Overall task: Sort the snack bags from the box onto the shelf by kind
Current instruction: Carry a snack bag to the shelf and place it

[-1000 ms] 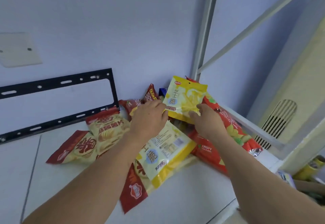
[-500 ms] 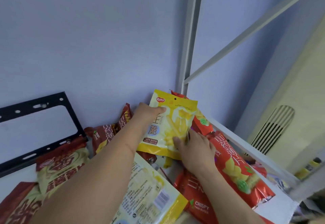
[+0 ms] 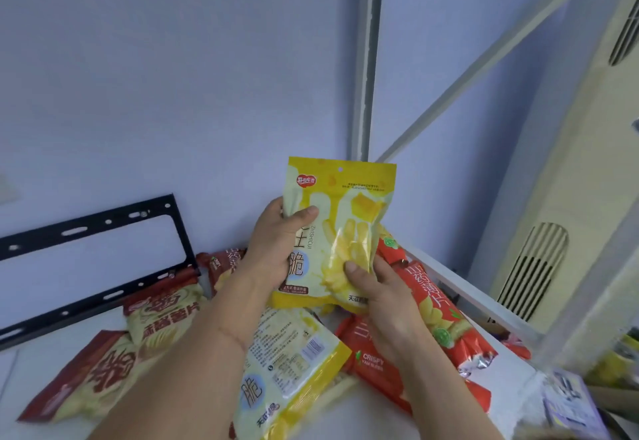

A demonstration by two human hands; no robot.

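Observation:
I hold a yellow snack bag (image 3: 345,218) upright above the shelf's back right corner. My left hand (image 3: 273,249) grips its left edge, thumb across the front. My right hand (image 3: 377,296) pinches its lower right part, thumb on the front. Below it lies a second yellow bag (image 3: 294,367), flat with its back label up. Orange-red crispy yam bags (image 3: 435,318) lie at the right. Dark red and cream chip bags (image 3: 162,315) lie at the left. The white shelf board (image 3: 41,363) bears them all.
A black metal bracket (image 3: 93,228) is fixed on the wall at the left. The shelf's white post (image 3: 366,59) and a diagonal brace (image 3: 484,55) rise behind the bag. A cream air conditioner (image 3: 567,218) stands at the right. Other packets (image 3: 570,401) show at the lower right.
The yellow bag has been lifted higher and held more upright. My left thumb now lies on its front. The camera has moved closer to the shelf corner.

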